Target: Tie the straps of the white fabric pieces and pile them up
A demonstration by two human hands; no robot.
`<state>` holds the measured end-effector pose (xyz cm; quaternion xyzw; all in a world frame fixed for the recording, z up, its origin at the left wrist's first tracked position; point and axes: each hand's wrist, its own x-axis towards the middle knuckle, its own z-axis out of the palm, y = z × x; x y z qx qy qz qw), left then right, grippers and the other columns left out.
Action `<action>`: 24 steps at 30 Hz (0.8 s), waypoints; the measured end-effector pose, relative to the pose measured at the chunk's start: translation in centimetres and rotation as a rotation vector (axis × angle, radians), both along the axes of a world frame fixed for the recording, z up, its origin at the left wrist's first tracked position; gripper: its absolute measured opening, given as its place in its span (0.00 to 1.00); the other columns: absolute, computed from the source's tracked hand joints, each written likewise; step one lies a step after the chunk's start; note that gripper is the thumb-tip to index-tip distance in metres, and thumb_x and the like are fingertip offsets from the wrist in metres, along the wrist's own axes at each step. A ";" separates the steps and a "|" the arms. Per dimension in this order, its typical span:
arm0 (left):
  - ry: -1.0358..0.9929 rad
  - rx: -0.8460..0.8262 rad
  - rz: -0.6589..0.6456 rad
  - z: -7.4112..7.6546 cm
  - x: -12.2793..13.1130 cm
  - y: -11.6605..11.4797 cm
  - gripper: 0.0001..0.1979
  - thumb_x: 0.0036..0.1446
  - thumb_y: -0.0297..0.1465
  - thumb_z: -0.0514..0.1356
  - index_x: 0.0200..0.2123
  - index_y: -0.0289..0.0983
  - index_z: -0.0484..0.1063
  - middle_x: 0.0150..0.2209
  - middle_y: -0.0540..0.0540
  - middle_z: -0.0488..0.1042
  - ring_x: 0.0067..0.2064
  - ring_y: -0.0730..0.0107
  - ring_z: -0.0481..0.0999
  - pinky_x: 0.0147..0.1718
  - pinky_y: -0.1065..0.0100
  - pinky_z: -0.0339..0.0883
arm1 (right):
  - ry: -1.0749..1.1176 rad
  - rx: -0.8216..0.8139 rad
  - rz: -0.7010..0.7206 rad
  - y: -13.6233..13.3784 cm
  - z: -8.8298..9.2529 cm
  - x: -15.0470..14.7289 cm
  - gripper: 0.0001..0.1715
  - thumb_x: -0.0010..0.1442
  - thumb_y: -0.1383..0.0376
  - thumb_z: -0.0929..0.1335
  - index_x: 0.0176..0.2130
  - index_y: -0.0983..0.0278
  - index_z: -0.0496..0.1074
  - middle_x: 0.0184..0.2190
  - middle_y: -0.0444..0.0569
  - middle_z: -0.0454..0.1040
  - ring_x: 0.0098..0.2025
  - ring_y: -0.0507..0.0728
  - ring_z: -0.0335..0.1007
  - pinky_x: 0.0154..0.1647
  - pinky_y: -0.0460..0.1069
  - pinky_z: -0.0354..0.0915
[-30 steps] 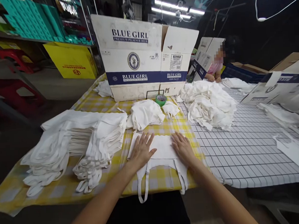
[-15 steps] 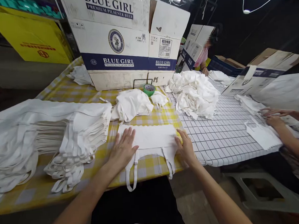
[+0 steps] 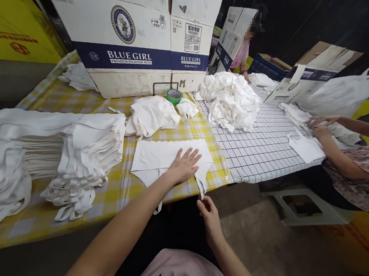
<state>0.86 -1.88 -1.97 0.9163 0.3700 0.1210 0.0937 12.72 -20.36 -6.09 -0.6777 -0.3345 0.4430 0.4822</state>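
A white camisole (image 3: pixel 151 154) lies spread out in front of me, its scalloped edge away from me and its thin straps toward me. My left hand (image 3: pixel 184 167) rests flat on its middle, fingers spread. At the table's front edge my right hand (image 3: pixel 210 217) pinches the lower end of the right shoulder strap (image 3: pixel 201 186) between thumb and fingers. The other strap (image 3: pixel 158 208) hangs over the edge, partly hidden by my left forearm. To the left lies a thick stack of similar white camisoles (image 3: pixel 87 135), with many straps dangling in loops.
Beyond the camisole are a folded white pile (image 3: pixel 152 115), a green tape roll (image 3: pixel 174 96) and a large cardboard box (image 3: pixel 129 58). A white fabric heap (image 3: pixel 229 100) sits on the checked cloth (image 3: pixel 251 154) at right. A co-worker's hands (image 3: pixel 323 127) handle white fabric farther right.
My left hand has slid right, from the camisole's left side to its middle. My right hand has left the right side and come down to the strap. The view has shifted.
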 end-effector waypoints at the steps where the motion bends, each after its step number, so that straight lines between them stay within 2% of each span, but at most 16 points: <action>1: 0.003 -0.007 -0.002 0.0 0.0 0.0 0.26 0.61 0.40 0.44 0.62 0.45 0.47 0.65 0.50 0.44 0.65 0.60 0.40 0.60 0.48 0.29 | 0.019 -0.007 0.040 0.0 0.1 0.0 0.13 0.52 0.54 0.68 0.33 0.60 0.70 0.29 0.42 0.65 0.32 0.53 0.59 0.32 0.46 0.58; 4: 0.016 -0.042 -0.004 0.0 0.2 -0.1 0.26 0.60 0.40 0.44 0.62 0.46 0.47 0.65 0.50 0.43 0.65 0.60 0.40 0.60 0.48 0.29 | 0.038 0.017 0.071 -0.7 0.2 0.3 0.14 0.54 0.53 0.67 0.31 0.61 0.72 0.28 0.42 0.66 0.30 0.52 0.59 0.28 0.45 0.56; 9: 0.023 -0.151 -0.020 0.9 0.3 0.4 0.28 0.60 0.41 0.44 0.63 0.43 0.45 0.65 0.48 0.40 0.65 0.60 0.37 0.60 0.49 0.28 | 0.180 0.072 0.028 -2.3 0.4 1.0 0.19 0.52 0.55 0.68 0.42 0.60 0.72 0.35 0.46 0.70 0.34 0.54 0.64 0.29 0.46 0.59; 12: -0.009 -0.290 -0.051 2.3 -1.7 1.2 0.28 0.62 0.42 0.39 0.64 0.42 0.39 0.65 0.47 0.39 0.65 0.63 0.38 0.60 0.51 0.34 | 0.284 0.102 -0.063 -2.8 0.7 1.2 0.24 0.50 0.57 0.70 0.47 0.56 0.67 0.35 0.44 0.70 0.31 0.52 0.65 0.26 0.46 0.60; 14: -0.057 -0.291 0.007 3.2 -4.3 1.6 0.28 0.63 0.42 0.37 0.64 0.43 0.35 0.65 0.48 0.39 0.65 0.64 0.38 0.60 0.52 0.35 | 0.264 0.112 -0.148 -3.1 0.6 0.6 0.20 0.50 0.58 0.70 0.44 0.55 0.67 0.29 0.41 0.67 0.25 0.49 0.62 0.22 0.44 0.58; 15: -0.076 -0.257 0.058 3.5 -5.9 1.5 0.27 0.63 0.41 0.37 0.64 0.44 0.34 0.66 0.49 0.39 0.65 0.64 0.38 0.60 0.51 0.33 | 0.252 0.096 -0.141 -3.1 0.5 0.0 0.17 0.51 0.58 0.70 0.42 0.56 0.67 0.25 0.39 0.65 0.22 0.48 0.59 0.20 0.44 0.56; 17: -0.074 -0.178 0.167 3.8 -9.1 1.1 0.27 0.63 0.40 0.39 0.64 0.45 0.36 0.66 0.49 0.39 0.66 0.63 0.37 0.60 0.50 0.31 | 0.287 0.033 0.002 -2.9 0.1 -2.1 0.14 0.51 0.58 0.70 0.39 0.59 0.68 0.20 0.37 0.60 0.19 0.47 0.54 0.18 0.43 0.52; 20: 0.000 -0.126 0.312 3.2 -12.9 -0.3 0.27 0.62 0.39 0.42 0.63 0.45 0.40 0.66 0.48 0.39 0.65 0.59 0.36 0.59 0.47 0.31 | 0.521 -0.091 0.266 -1.9 0.2 -6.9 0.21 0.50 0.55 0.71 0.42 0.60 0.66 0.19 0.37 0.60 0.17 0.47 0.54 0.15 0.43 0.50; 24: 0.088 -0.094 0.353 1.6 -15.5 -1.6 0.27 0.61 0.41 0.44 0.62 0.45 0.46 0.66 0.48 0.41 0.65 0.58 0.38 0.59 0.48 0.32 | 0.917 -0.228 0.257 -0.4 1.4 -12.3 0.20 0.47 0.56 0.73 0.37 0.59 0.64 0.22 0.36 0.62 0.19 0.45 0.56 0.16 0.41 0.50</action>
